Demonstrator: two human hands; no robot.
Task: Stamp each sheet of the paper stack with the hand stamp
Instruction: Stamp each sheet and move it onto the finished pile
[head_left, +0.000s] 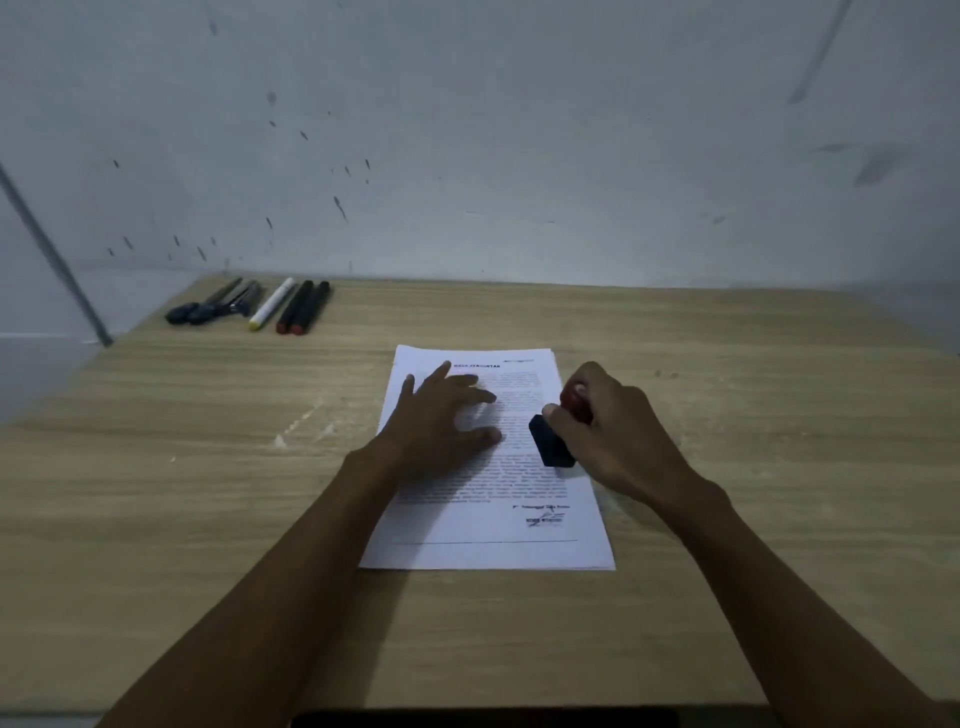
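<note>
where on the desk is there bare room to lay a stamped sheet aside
Bare wood lies left of the paper stack, below the row of pens, and right of the right hand, which grips the hand stamp. The stack itself is crowded: the left hand rests on it.

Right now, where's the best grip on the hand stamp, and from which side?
Grip the hand stamp by its rounded red knob, coming from above and the right. The knob tops the handle, and the black block sits at the bottom, over the right edge of the paper stack. The right hand already holds it that way, while the left hand rests flat on the sheet.
</note>
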